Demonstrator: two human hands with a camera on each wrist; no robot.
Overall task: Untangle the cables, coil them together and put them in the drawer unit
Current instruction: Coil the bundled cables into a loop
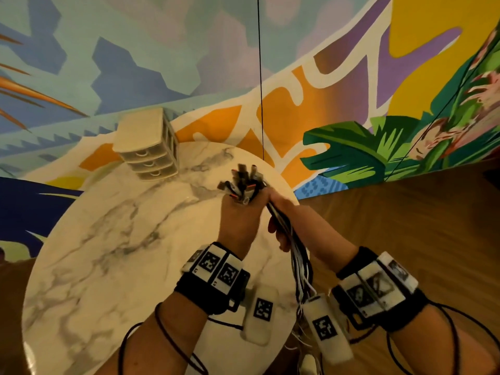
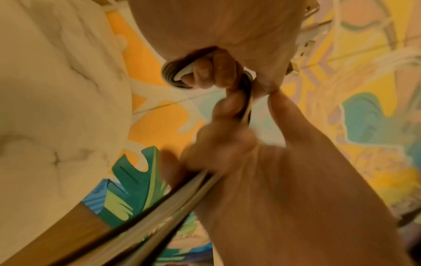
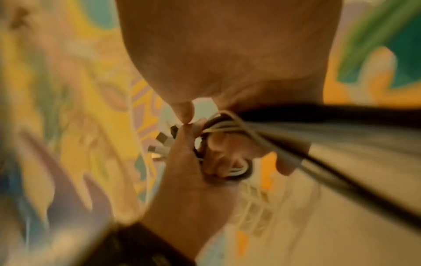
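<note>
A bundle of black and white cables (image 1: 297, 259) is held above the right side of the round marble table (image 1: 108, 239). My left hand (image 1: 239, 217) grips the bundle just under its connector ends (image 1: 243, 181), which stick upward. In the left wrist view its fingers (image 2: 205, 72) curl round a looped part of the cables (image 2: 173, 75). My right hand (image 1: 282, 226) grips the strands just below, and the rest hangs down past the table edge. The right wrist view shows the strands (image 3: 318, 129) streaked with motion. The beige drawer unit (image 1: 147, 147) stands at the table's far left, its three drawers closed.
A painted mural wall (image 1: 189, 63) rises behind the table, with a thin black cord (image 1: 259, 77) running down it. Wooden floor (image 1: 405, 212) lies to the right. White tagged devices (image 1: 259, 312) hang from my wrists on black leads near the table's front edge.
</note>
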